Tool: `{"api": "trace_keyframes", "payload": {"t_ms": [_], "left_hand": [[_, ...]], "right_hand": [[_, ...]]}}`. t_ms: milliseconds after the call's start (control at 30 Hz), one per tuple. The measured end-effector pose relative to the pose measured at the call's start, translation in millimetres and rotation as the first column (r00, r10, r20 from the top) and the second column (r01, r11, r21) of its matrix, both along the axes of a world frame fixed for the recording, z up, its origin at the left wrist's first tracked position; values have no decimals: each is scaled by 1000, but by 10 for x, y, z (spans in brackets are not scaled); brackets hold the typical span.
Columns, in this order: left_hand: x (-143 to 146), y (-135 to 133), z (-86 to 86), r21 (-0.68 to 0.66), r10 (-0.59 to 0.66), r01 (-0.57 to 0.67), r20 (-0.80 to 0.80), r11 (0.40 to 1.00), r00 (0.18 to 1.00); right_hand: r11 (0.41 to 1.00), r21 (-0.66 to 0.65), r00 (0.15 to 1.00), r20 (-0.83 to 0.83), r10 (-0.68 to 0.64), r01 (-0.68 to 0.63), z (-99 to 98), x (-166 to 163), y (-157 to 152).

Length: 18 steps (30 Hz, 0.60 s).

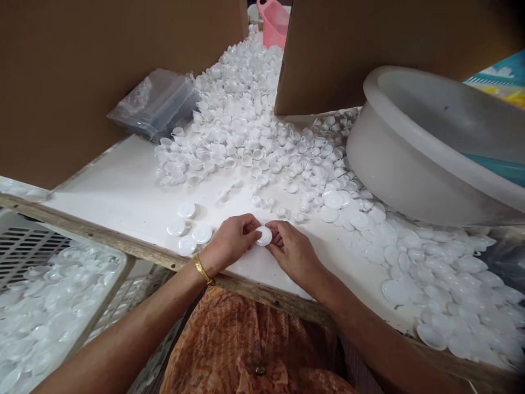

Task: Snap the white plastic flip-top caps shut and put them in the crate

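white disc: edge part-covered by left hand | basin: cropped right

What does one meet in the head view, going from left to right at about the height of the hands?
White slotted crate, group of white discs, left hand, held white disc, right hand, right-hand pile of white pieces.

No readable text, labels, brands, numbers or signs on anything visible.
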<state>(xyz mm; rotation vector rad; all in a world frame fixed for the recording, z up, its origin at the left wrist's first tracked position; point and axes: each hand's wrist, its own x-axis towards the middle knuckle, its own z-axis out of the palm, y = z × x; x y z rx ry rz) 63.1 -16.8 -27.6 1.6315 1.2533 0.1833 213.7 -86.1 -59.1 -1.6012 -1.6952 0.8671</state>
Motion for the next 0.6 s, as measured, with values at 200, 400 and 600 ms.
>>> {"api": "trace_keyframes", "payload": {"t_ms": [200,400,600], "left_hand": [[11,7,75,58,-51,59,-125,997,991],[204,-26,111,522,107,6,-186,853,977],[488,10,-86,751,165,221,-401,622,901]], "right_hand": [[1000,2,1000,-16,-7,7,90,-14,3],[999,-32,997,-67,-44,42,66,-38,20],[987,-154,976,-206,-69,37,33,-43,-42]]}}
